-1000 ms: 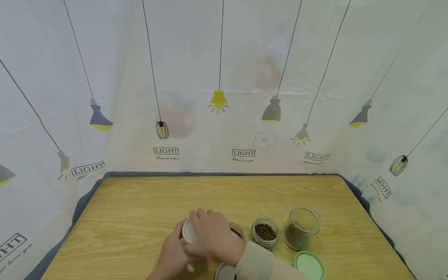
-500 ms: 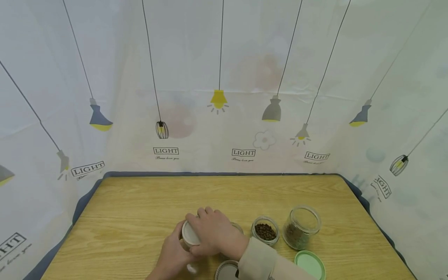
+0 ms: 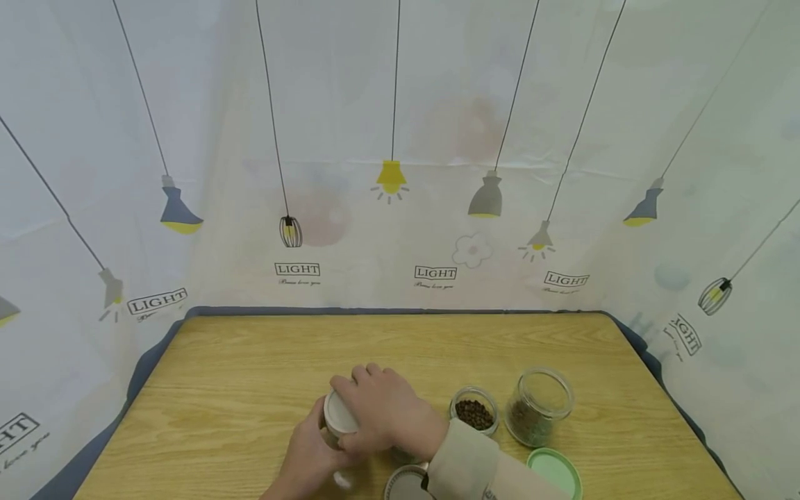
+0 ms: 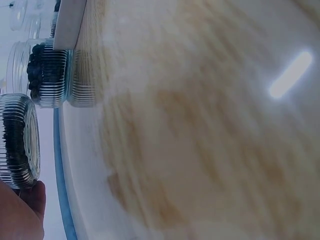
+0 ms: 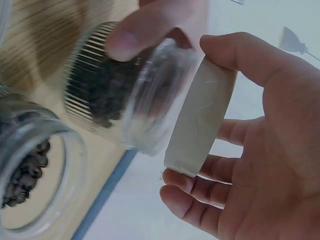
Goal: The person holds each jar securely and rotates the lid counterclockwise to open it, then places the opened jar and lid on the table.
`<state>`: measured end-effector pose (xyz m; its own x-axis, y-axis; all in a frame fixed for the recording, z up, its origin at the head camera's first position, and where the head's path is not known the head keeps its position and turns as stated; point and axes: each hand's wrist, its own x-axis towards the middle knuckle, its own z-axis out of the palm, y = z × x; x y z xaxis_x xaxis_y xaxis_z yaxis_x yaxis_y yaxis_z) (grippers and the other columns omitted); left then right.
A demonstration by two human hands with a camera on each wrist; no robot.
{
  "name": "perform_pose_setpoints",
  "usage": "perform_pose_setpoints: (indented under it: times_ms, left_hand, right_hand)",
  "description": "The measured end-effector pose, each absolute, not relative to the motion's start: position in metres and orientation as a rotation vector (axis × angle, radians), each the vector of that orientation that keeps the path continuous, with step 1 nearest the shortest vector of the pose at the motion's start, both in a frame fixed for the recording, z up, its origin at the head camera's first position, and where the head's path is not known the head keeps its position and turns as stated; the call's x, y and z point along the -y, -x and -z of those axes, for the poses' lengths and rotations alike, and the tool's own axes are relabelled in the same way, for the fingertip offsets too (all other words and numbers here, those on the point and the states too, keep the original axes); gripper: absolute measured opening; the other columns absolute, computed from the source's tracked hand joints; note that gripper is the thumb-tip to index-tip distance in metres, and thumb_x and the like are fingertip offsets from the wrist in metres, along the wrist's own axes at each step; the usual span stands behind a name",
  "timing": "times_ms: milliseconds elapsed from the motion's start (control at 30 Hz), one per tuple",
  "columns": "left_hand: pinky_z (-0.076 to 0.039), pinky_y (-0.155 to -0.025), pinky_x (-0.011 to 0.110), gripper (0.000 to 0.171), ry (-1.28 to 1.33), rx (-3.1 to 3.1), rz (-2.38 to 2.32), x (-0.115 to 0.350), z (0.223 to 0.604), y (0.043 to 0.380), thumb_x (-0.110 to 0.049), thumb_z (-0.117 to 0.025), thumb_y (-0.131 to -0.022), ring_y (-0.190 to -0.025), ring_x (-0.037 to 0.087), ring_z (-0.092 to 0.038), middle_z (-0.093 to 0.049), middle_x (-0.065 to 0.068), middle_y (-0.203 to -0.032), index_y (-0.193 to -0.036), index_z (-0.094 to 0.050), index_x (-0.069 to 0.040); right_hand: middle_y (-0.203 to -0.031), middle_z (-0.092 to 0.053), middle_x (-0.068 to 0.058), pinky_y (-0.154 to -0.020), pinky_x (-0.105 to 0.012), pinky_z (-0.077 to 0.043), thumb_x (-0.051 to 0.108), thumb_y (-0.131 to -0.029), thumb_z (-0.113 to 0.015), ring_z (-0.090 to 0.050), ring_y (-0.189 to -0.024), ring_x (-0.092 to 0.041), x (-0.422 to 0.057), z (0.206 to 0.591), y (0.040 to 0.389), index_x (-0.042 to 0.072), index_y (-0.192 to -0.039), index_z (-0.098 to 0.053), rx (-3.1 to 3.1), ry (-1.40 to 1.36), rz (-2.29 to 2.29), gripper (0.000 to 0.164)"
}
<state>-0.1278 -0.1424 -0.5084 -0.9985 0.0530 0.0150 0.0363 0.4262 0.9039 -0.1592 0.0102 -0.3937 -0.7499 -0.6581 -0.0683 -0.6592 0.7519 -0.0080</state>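
Note:
My left hand [image 3: 309, 450] holds a small ribbed glass jar [image 5: 102, 80] of dark beans, tilted; its thumb or finger shows on the glass in the right wrist view. Curled over a white lid [image 3: 339, 415], my right hand [image 3: 382, 410] grips its rim with thumb and fingertips. The lid [image 5: 202, 117] stands at the jar's mouth, slightly askew to it; whether they touch all round I cannot tell. In the left wrist view, the ribbed jar [image 4: 15, 142] shows at the left edge above part of my left hand [image 4: 22, 212].
To the right stand an uncovered jar of dark beans [image 3: 473, 414] and a taller glass jar [image 3: 539, 406] with dark contents. A green lid [image 3: 555, 473] lies in front of them. Another round lid [image 3: 406, 484] lies near my right sleeve [image 3: 465, 460]. The wooden table [image 3: 250, 361] meets a printed curtain behind.
My right hand has shifted slightly up and to the right around the white lid, now hiding the bean jar behind it. My left hand stays nearly still with its jar.

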Motion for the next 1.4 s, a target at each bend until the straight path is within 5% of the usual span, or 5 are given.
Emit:
perform_pose_setpoints:
  times_ms: [1400]
  left_hand:
    - [-0.040,-0.108,0.049,0.091,-0.075,-2.688,-1.709,0.156,0.510,0.139,-0.037,-0.093,-0.056,-0.123,0.020,-0.056,-0.062,-0.003,-0.129,-0.134,-0.049,-0.022]
  right_hand:
    - [-0.108,-0.059,0.001,-0.072,-0.028,-0.048,0.062,-0.079,-0.066,-0.054,-0.089,-0.012,-0.048,0.369,0.142,0.024,-0.136,-0.047,-2.884,1.111,0.128,0.071]
